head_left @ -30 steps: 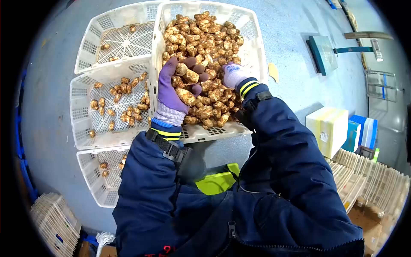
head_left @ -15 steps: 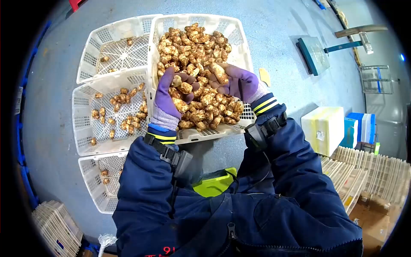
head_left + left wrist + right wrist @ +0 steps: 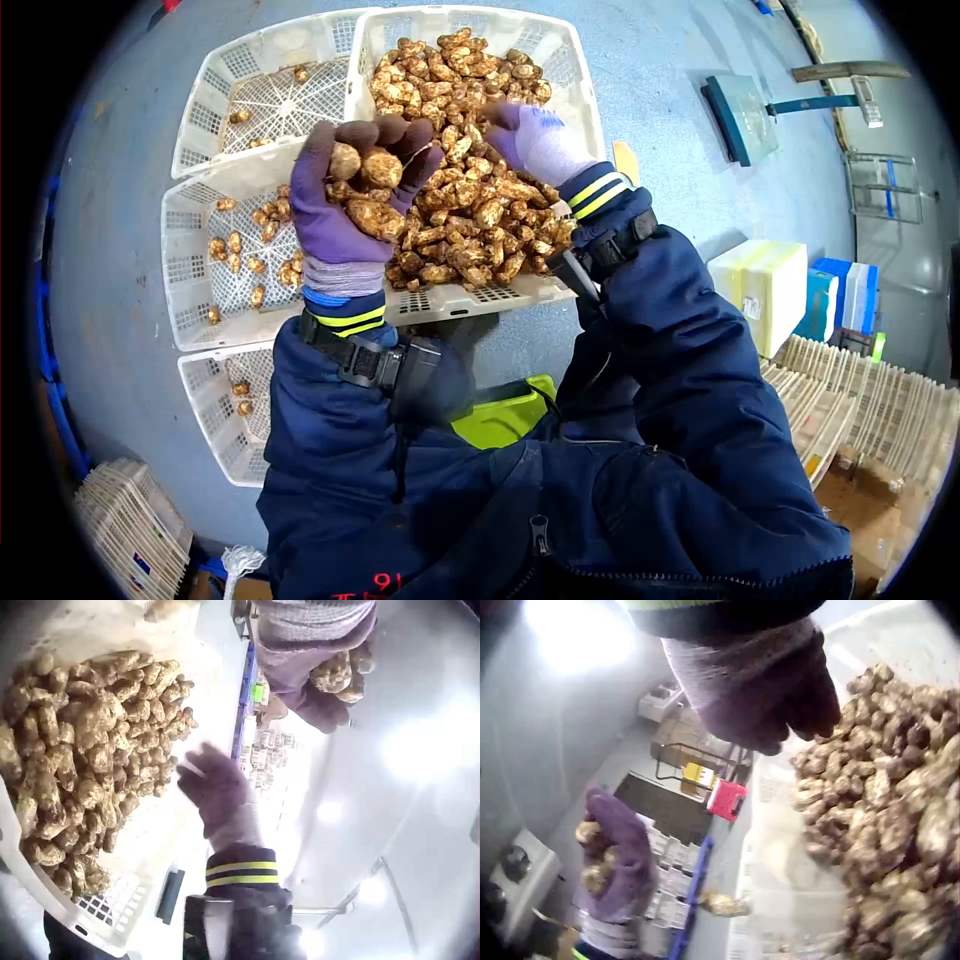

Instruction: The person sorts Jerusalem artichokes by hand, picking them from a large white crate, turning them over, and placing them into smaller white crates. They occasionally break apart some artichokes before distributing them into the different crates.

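Observation:
My gloved left hand (image 3: 348,205) is palm up over the large crate's left side, its fingers curled round several brown tubers (image 3: 374,216). In the right wrist view, that hand (image 3: 619,859) cups them clear of the pile. My right hand (image 3: 540,142) is above the right part of the tuber pile (image 3: 465,230), palm down. Its fingers look loosely bent in the right wrist view, and no tuber shows in that hand (image 3: 769,694). One long tuber (image 3: 724,903) appears separately beside the crate's edge there. The large white crate (image 3: 470,14) holds the heaped pile.
Three smaller white crates (image 3: 180,262) with scattered tubers stand along the left. Beyond, at the right, are a green platform scale (image 3: 742,120), a white foam box (image 3: 757,295) and stacked crates (image 3: 870,400). A lime-green object (image 3: 500,420) lies near my body.
My left hand has moved left with its tubers. My right hand turned palm up with a long tuber half a second ago; now it is palm down without that tuber.

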Available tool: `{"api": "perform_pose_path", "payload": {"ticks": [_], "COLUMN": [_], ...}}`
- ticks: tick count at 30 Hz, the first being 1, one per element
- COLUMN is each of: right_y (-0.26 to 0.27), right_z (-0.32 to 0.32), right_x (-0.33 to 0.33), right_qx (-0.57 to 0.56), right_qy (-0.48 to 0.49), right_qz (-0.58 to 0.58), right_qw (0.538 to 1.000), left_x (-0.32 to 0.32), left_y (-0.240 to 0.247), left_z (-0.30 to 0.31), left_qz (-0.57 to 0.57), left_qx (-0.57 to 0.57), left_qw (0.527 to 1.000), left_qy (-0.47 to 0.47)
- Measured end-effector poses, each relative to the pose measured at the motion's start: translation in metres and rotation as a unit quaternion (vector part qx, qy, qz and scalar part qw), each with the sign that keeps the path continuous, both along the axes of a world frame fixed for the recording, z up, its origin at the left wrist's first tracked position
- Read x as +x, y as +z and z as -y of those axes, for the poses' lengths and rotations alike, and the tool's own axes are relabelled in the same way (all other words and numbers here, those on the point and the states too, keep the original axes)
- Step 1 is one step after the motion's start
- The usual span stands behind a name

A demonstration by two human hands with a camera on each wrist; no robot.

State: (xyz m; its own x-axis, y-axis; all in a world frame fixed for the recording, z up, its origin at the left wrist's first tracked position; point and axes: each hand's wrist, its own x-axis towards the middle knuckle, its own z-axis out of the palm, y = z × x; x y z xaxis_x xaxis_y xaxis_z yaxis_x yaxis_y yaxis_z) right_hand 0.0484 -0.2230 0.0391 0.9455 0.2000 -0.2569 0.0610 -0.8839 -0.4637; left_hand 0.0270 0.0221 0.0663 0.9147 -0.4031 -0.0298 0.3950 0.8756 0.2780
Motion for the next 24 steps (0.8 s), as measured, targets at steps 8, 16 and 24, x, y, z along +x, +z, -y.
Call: {"api": "perform_pose_path", "payload": {"ticks": [8,16,24], "right_y": [-0.06,-0.035,-0.065], "right_z": [0.013,0.055,0.011], "right_x": [-0.026,-0.053,-0.02], "right_qx": [-0.149,0.01,-0.207], "right_qy": [-0.009,-0.051,0.028], "right_qz": [-0.143,-0.165,-0.187], "right_qw": [0.978,0.985,0.96], "left_x": [-0.001,-0.003,-0.001], "left_y": [-0.011,-0.015,-0.023], "left_z": [0.005,0.009,0.011], "left_qz": [-0.044,-0.009,-0.005], "left_qx": [0.153,0.099,0.11], "left_qw": [0.987,0.995,0.994], "left_qy": [-0.016,-0.016,-0.019]}}
